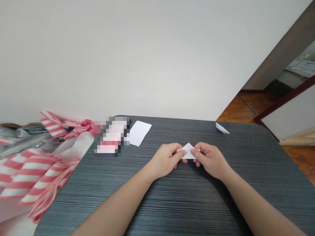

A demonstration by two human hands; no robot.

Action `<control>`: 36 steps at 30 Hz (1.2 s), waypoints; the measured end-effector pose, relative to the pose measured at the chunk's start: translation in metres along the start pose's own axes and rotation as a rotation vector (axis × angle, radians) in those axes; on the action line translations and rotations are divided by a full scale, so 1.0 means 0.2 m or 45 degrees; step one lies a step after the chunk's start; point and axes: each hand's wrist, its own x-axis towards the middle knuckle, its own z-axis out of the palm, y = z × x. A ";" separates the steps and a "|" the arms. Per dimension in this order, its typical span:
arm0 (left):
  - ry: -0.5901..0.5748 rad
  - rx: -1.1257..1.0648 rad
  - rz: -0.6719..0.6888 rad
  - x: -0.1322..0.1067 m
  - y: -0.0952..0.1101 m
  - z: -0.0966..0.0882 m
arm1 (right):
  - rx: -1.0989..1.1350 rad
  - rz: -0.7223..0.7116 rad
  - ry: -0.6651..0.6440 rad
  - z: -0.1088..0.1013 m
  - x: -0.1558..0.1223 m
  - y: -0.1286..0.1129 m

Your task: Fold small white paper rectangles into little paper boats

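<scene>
Head view: left hand [167, 160] and right hand [212, 159] both pinch a small white folded paper triangle [188, 150]. The fingers [181, 153] are closed on its two lower corners, low over the dark grey striped bench [172, 196]. Flat white paper sheet [139, 132] beyond-left of the fingers, small folded white paper piece [222, 128] beyond-right, red-and-white striped plastic bags [36, 173] far left.

A small white paper [188, 150] is seen folded into a flat triangle, its peak pointed away from the person. It is pinched at its two lower corners by the left hand [167, 160] and the right hand [210, 159], low over the table [172, 203].
</scene>
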 end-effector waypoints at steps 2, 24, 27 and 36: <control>0.009 0.026 -0.018 0.00 0.00 0.00 | 0.009 0.003 -0.019 0.00 0.00 0.00; -0.027 0.216 0.077 0.00 0.00 0.00 | -0.019 0.005 -0.172 0.00 0.00 -0.04; -0.023 0.235 0.082 0.00 0.00 0.01 | -0.013 -0.004 -0.182 -0.01 0.00 -0.04; -0.020 0.226 0.062 0.00 0.01 0.01 | -0.012 0.000 -0.177 -0.01 0.00 -0.02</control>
